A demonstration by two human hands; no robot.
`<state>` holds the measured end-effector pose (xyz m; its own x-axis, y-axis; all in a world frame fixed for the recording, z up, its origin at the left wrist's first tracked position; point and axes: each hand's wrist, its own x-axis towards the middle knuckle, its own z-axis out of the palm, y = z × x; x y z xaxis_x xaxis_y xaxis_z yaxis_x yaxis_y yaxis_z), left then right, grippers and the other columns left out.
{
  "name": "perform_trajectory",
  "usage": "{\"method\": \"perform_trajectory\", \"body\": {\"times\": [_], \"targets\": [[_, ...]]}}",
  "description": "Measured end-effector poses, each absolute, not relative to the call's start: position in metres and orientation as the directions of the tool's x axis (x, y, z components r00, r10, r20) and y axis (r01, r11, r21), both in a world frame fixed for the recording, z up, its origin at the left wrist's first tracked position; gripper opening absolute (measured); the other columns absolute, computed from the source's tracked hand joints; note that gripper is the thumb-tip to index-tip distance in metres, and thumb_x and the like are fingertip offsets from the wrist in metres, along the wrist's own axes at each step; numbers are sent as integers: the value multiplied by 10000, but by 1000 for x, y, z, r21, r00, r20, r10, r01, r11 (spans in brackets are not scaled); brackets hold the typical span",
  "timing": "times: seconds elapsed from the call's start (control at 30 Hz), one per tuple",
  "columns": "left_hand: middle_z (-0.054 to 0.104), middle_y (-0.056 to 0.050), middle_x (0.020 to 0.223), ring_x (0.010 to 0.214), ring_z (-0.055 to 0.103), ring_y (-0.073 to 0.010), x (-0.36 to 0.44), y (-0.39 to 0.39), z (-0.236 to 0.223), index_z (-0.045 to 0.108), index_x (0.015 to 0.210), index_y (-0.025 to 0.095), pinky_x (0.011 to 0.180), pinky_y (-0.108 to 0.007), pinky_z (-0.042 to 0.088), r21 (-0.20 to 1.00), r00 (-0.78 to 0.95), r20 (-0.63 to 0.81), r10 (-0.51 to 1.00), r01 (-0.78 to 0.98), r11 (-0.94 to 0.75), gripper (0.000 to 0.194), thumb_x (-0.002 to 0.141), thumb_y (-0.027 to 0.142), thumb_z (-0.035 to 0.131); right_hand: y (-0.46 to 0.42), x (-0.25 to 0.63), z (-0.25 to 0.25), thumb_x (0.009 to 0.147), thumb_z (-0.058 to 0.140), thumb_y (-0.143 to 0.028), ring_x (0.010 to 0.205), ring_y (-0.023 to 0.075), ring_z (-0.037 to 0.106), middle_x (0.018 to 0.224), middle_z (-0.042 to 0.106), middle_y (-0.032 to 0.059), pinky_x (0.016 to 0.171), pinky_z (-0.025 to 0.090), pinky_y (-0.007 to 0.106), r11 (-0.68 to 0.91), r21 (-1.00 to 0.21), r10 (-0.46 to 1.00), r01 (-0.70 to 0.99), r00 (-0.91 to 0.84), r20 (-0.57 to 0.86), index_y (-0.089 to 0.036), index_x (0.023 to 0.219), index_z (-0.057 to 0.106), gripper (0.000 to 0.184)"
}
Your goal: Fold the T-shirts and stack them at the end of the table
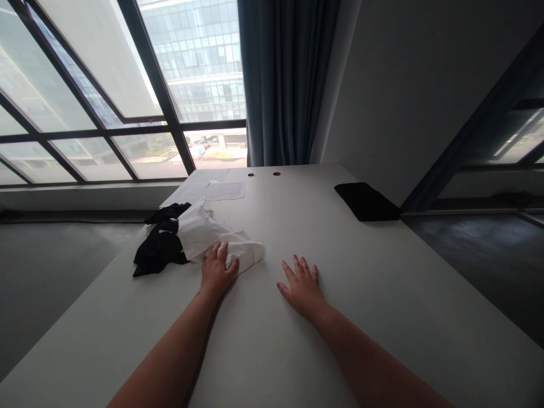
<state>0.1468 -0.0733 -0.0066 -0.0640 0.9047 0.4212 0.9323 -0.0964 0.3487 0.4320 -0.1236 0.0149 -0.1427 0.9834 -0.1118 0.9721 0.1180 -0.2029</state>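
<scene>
The white cloth (pixel 196 231) lies in a loose, rumpled heap on the left part of the surface (pixel 263 345), its near edge under the fingers (pixel 215 251) of the left hand (pixel 219 273) and most of it reaching away beyond them and to their left. Those fingers are loosely spread with the thumb standing apart, and they rest on top of the fabric without closing round it. One pale flap of the cloth stretches rightward past the thumb, ending short of the right hand (pixel 304 288). That hand is palm down on the bare surface, its fingers fanned wide and holding nothing, with a gap between them and the cloth. Against the cloth's left side is a crumpled black cloth (pixel 158 247), with a small bit of yellow showing where the two meet. Beyond the heap lie some sheets of paper (pixel 225 191), and two round holes are set near the far edge. A flat black item (pixel 366 201) rests by the right edge, well apart from both hands. Behind the surface hang a blue curtain (pixel 287 85) and, to its left, dark-framed windows (pixel 199 62).
</scene>
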Motion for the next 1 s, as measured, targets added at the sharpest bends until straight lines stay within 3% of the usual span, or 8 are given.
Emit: {"method": "perform_trajectory", "body": {"times": [0.27,0.73,0.87,1.0], "targets": [[408,-117,1650,1507,357,-347,162,-69,15,476,1546,294,1213,-680,204,297,-187,266,946,949,104,607,975,486,542,-124,433,14,998,477,-524,1597,372,113,1734,153,182,1227,31,634,120,-209,985,971,-143,-100,-253,1634,357,702],[437,-161,1625,1508,367,-339,164,-55,12,499,1529,252,1186,-743,200,323,-238,310,920,937,133,500,1044,343,419,-123,433,14,989,504,-518,1597,373,124,1732,166,182,1229,31,636,128,-239,985,962,-152,-83,-260,1629,370,703],[466,-167,1602,1491,384,-379,160,-54,10,555,1469,228,1159,-775,228,409,-240,341,909,909,87,465,1039,343,423,-123,434,13,984,514,-530,1593,382,139,1725,191,184,1228,40,642,136,-266,986,954,-157,-62,-261,1609,413,688],[586,-184,1472,1410,495,-328,155,-60,8,640,1321,170,1197,-610,347,603,-192,477,858,782,-160,433,1066,398,375,-123,434,12,1012,471,-523,1580,369,198,1701,290,155,1226,70,653,142,-329,987,934,-157,-20,-279,1574,467,612]]}}
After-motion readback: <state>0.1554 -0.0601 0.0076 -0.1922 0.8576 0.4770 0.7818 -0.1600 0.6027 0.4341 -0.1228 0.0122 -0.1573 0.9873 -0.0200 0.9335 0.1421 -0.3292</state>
